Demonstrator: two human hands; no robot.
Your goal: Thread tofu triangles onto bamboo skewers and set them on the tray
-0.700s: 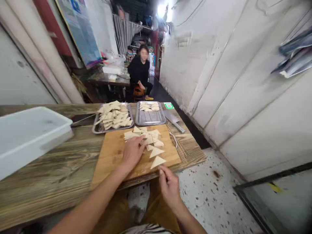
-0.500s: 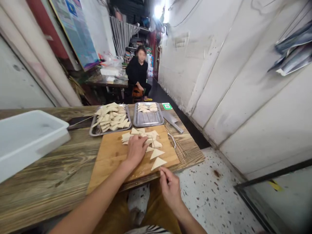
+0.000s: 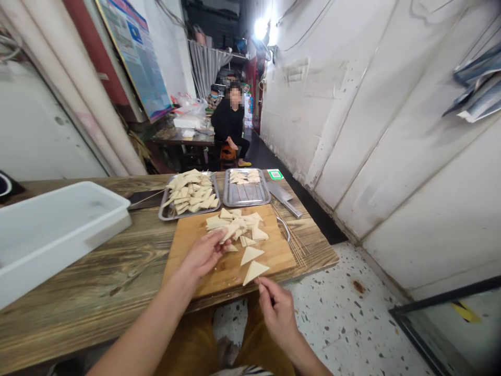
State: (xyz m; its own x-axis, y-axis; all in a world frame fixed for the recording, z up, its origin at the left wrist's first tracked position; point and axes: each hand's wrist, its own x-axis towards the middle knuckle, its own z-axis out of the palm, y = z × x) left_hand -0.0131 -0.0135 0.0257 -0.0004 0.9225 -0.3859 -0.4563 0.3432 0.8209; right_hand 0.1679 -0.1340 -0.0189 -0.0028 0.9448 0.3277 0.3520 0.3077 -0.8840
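Observation:
My right hand [image 3: 277, 305] is closed on a thin bamboo skewer [image 3: 258, 281] at the front edge of the wooden cutting board [image 3: 188, 261]. On the skewer's tip sits a pale triangular tofu slice [image 3: 255, 271]. Another tofu slice [image 3: 251, 255] lies just beyond it on the board. My left hand [image 3: 203, 253] pinches a tofu slice [image 3: 230, 231] between thumb and fingers, lifted in front of a loose pile of tofu slices [image 3: 256, 218].
Behind the board stand a metal tray [image 3: 160, 214] heaped with skewered slices and another tray [image 3: 246, 201] with a few skewers. A cleaver [image 3: 284, 198] and loose bamboo skewers [image 3: 299, 248] lie right. A white plastic bin [image 3: 66, 230] is left. A person [image 3: 229, 120] sits farther back.
My left hand has drawn back from the pile toward the left, now with a tofu slice in its fingers. My right hand keeps its hold on the skewer. The view has shifted slightly.

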